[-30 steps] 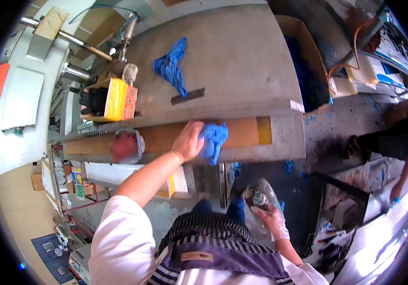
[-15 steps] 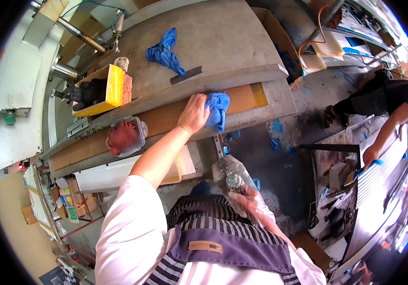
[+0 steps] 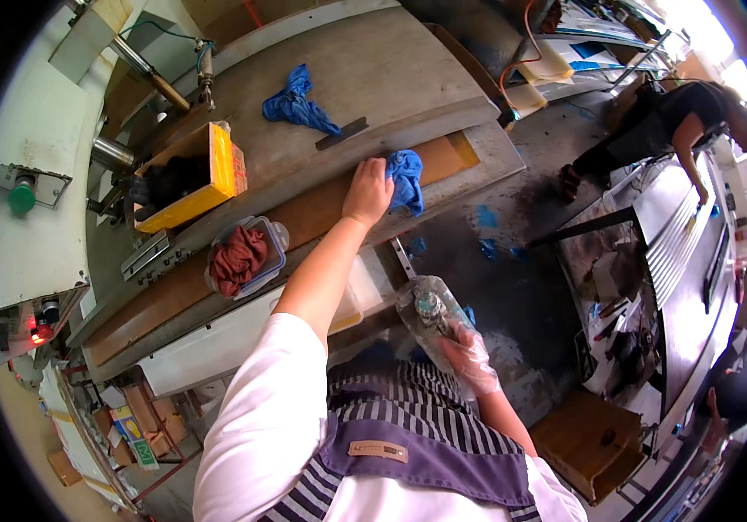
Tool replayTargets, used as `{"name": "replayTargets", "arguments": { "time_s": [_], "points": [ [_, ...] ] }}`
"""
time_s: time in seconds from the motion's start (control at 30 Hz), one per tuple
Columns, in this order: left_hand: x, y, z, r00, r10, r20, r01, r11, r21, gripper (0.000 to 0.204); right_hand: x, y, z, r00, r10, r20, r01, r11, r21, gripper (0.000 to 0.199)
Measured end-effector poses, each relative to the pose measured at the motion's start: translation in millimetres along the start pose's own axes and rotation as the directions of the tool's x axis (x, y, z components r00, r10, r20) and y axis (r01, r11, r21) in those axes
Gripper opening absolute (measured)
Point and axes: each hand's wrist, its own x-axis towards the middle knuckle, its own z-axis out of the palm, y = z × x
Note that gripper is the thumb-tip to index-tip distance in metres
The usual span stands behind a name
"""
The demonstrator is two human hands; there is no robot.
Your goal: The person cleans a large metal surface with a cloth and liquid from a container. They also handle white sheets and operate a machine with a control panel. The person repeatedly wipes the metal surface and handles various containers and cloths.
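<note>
My left hand reaches forward over a long brown strip along the front of the metal bench. Its fingers are closed on the edge of a crumpled blue cloth, which lies on the strip and hangs over its near side. Lower and to the right, my right hand wears a clear plastic glove. It grips a see-through plastic bottle smeared grey inside, held tilted before my striped apron. A second blue cloth lies on the bench top beside a dark flat bar.
A clear tub with a reddish-brown rag stands left of my forearm. Behind it is a yellow-edged box of black items. Machine rods rise at the far left. Another person bends over a ribbed panel at the right.
My view has shifted. My left hand and the blue cloth have slid slightly rightward along the strip. My right hand still holds the bottle. The other person's reaching arm has moved farther away along the panel.
</note>
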Motion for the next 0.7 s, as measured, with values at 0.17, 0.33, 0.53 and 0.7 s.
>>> {"name": "replayTargets", "arguments": {
  "time_s": [0.17,0.33,0.53,0.7],
  "points": [
    [0.4,23.0,-24.1,0.972,0.058,-0.229,-0.020,0.986,0.164,0.054,-9.9,44.8,3.2,0.994,-0.028,-0.107,0.058,0.958,0.281,0.034],
    [-12.7,46.7,-66.0,0.945,0.025,-0.327,0.051,0.973,0.224,0.045,-15.9,24.0,1.0,0.969,-0.185,-0.161,0.198,0.978,0.064,0.041],
    [-100.6,133.0,-62.5,0.811,0.454,0.369,-0.334,0.877,-0.344,0.040,-13.4,28.1,-1.5,0.975,-0.195,-0.104,0.199,0.980,0.029,0.038],
    [-132.7,124.4,-36.4,0.671,0.455,0.586,-0.335,0.890,-0.308,0.055,-6.0,46.2,6.9,0.993,-0.063,-0.095,0.082,0.975,0.208,0.037]
  ]
}}
